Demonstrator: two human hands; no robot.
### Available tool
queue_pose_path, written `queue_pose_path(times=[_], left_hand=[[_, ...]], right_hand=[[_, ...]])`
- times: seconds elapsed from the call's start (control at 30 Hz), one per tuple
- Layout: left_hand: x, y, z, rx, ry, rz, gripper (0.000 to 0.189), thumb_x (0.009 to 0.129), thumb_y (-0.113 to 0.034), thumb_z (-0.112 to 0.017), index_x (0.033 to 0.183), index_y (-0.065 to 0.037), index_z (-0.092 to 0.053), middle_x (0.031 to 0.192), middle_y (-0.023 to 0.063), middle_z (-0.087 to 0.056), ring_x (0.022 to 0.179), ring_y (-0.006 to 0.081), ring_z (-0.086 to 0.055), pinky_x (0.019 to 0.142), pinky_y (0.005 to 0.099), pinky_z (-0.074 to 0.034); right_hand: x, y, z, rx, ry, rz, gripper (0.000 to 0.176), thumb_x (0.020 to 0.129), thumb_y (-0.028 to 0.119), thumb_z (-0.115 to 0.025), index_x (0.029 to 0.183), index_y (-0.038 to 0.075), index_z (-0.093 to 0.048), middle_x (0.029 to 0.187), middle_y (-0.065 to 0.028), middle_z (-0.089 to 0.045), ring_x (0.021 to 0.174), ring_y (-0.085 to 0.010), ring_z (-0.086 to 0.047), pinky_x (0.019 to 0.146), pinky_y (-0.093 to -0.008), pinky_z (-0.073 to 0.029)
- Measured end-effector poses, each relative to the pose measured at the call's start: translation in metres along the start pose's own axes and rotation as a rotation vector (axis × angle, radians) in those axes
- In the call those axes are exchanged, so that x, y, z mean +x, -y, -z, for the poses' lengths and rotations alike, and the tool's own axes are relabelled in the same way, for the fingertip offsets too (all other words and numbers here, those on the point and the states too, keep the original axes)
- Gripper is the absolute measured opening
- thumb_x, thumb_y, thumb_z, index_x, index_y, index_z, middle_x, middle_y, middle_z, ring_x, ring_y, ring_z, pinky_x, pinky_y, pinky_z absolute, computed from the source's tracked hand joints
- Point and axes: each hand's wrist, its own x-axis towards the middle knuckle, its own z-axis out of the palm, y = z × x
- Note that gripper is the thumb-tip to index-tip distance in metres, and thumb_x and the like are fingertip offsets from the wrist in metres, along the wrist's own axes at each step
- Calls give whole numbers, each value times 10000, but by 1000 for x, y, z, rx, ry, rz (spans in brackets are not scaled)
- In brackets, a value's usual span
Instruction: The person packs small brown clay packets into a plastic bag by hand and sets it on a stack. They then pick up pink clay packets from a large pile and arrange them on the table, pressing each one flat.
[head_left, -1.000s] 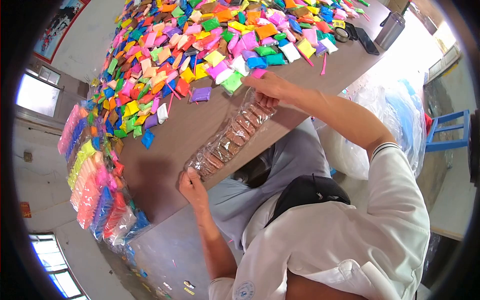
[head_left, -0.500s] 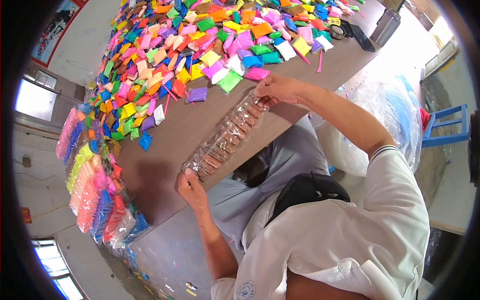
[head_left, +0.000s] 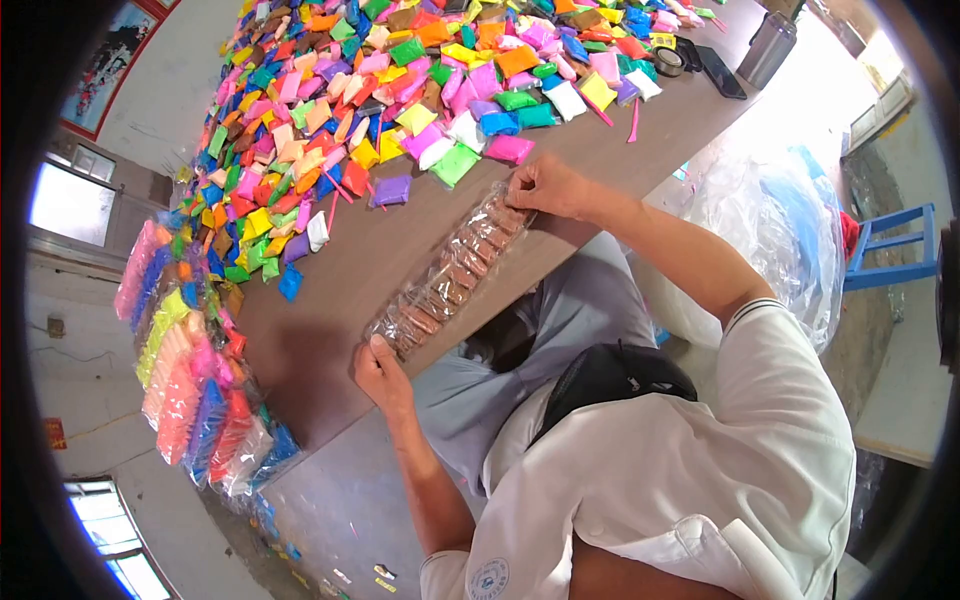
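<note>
Holding a long clear sleeve of brown pieces (head_left: 462,270) on or just above the brown tabletop (head_left: 315,350) — cannot tell which — near the front edge. Clasped at the lower-left end by the left hand (head_left: 384,378), pinched at the upper-right end by the right hand (head_left: 548,187). Stretched lengthwise from lower left to upper right — near the heap of coloured packets (head_left: 400,100).

The long bag (head_left: 455,265) is clear, glossy plastic, crinkled along its length, and the small packets (head_left: 455,165) shine in plastic film on a table (head_left: 310,385) with a smooth, matt, wood-like top. The flask (head_left: 768,52) looks like satin metal. Shirt (head_left: 680,450), trousers (head_left: 600,290) and pouch (head_left: 610,388) are matt cloth, the loose sheeting (head_left: 790,245) thin, wrinkled, shiny plastic.
</note>
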Motion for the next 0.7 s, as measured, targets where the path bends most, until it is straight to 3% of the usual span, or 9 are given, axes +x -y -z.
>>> queue_pose_path(times=[0.07, 0.17, 0.27, 0.37, 0.5, 0.7], left_hand=[[0, 5, 0, 14, 3, -5, 423, 1023, -254, -487, 717, 34, -536, 692, 129, -533, 665, 272, -508, 639, 404, -408], [-1, 3, 0, -2, -10, -16, 409, 1018, -241, -489, 721, 37, -533, 694, 135, -533, 663, 280, -504, 639, 407, -407], [-1, -2, 2, 4, 4, -10, 403, 1016, -238, -491, 727, 39, -529, 695, 136, -532, 663, 281, -500, 638, 413, -405], [-1, -4, 0, -18, -6, -10, 403, 1015, -242, -494, 731, 41, -523, 695, 138, -529, 657, 283, -494, 635, 415, -399], [-2, -4, 0, 28, -40, -1, 412, 1012, -257, -503, 730, 42, -534, 700, 141, -537, 657, 285, -498, 633, 412, -401], [0, -8, -3, -10, -69, -8, 424, 1008, -265, -514, 710, 36, -531, 669, 138, -525, 648, 279, -499, 621, 404, -401]], right_hand=[[-6, 10, 3, -113, -3, 23, 109, 864, 119, -709, 832, 22, -673, 772, 18, -619, 735, -69, -535, 644, -247, -451], [1, -12, -4, -34, -64, 88, 115, 842, 110, -710, 886, 15, -662, 936, -20, -644, 847, -124, -589, 693, -278, -484], [-15, 15, -10, -271, -270, 422, 233, 805, 112, -694, 1017, 31, -642, 1028, -111, -640, 958, -266, -622, 824, -388, -510], [-17, 0, -8, -597, -196, 712, 387, 821, 118, -701, 1181, 18, -599, 1196, -129, -623, 1054, -321, -599, 850, -380, -521], [-28, 2, 4, -521, -7, 667, 359, 871, 193, -653, 1202, 64, -603, 1323, -148, -563, 1120, -355, -560, 971, -445, -462], [-37, -4, 8, -645, 45, 629, 464, 851, 280, -692, 1248, 66, -584, 1407, -148, -514, 1246, -375, -496, 1049, -474, -402]])
